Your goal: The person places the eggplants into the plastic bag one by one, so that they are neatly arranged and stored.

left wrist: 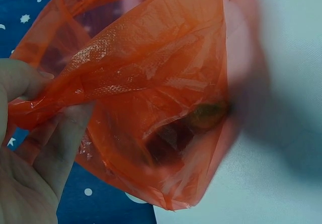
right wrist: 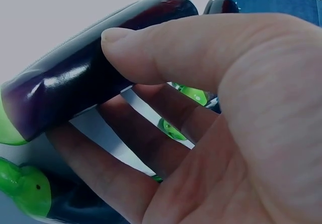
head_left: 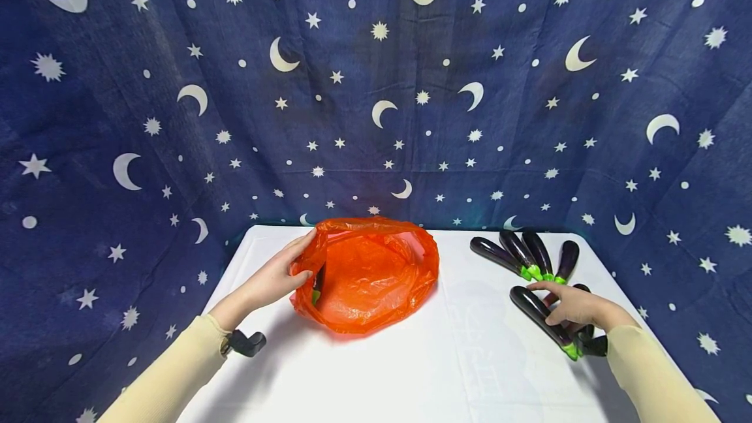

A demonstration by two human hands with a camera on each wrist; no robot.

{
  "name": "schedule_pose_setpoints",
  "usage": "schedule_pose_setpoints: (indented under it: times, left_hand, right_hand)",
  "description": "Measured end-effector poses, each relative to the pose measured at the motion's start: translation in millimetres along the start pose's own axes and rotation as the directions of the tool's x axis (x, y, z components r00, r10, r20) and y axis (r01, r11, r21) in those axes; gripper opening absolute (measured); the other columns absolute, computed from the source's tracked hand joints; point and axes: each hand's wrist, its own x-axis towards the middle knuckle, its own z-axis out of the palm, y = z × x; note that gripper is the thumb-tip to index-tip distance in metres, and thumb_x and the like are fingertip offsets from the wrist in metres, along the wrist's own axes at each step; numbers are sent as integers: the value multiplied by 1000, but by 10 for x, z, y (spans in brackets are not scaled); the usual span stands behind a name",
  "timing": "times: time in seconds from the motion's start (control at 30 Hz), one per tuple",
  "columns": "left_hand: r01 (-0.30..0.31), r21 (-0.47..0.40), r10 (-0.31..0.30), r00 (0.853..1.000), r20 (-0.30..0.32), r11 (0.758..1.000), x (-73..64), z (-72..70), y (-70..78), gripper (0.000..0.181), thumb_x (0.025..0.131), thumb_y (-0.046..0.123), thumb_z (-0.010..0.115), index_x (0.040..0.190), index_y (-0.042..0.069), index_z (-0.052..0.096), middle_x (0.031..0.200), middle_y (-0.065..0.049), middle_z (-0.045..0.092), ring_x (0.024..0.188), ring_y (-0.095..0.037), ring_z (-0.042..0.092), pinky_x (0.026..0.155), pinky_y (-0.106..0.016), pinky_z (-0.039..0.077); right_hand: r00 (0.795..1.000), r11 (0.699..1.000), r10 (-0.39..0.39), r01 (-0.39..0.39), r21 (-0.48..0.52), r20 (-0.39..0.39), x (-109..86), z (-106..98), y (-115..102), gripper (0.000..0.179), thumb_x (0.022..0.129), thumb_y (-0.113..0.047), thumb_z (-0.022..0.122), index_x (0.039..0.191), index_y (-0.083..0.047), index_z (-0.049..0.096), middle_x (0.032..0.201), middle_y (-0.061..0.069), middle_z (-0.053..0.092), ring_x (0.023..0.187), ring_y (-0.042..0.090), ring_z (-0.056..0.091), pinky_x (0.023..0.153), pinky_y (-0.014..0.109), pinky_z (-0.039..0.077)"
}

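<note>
My left hand [head_left: 276, 276] grips the rim of an orange plastic bag [head_left: 370, 286], whose mouth gapes towards me. In the left wrist view, thumb and fingers pinch the gathered plastic [left wrist: 100, 78]. An eggplant [head_left: 318, 284] lies inside the bag at its left side, partly hidden. Over on the right, my right hand [head_left: 578, 309] holds a glossy dark eggplant [head_left: 536, 312] with a green cap. The right wrist view shows the thumb across its side and the fingers curled under it. Another eggplant [right wrist: 80, 201] lies beside that hand, partly covered by it.
Several more eggplants [head_left: 493, 253] fan out at the back right of the white table [head_left: 411, 371], green caps towards me. A dark blue cloth [head_left: 376, 116] with moons and stars hangs behind and at both sides.
</note>
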Motion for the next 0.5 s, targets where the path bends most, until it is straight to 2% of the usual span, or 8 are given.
schedule_pose_setpoints:
  times: [0.5]
  left_hand:
    - [0, 2, 0, 1000, 7, 1000, 8, 1, 26, 84, 94, -1, 67, 164, 17, 25, 165, -10, 30, 146, -32, 36, 116, -52, 32]
  right_hand:
    - [999, 999, 37, -36, -6, 18, 27, -9, 4, 82, 79, 11, 67, 154, -3, 36, 116, 26, 49, 81, 36, 66, 64, 53, 60]
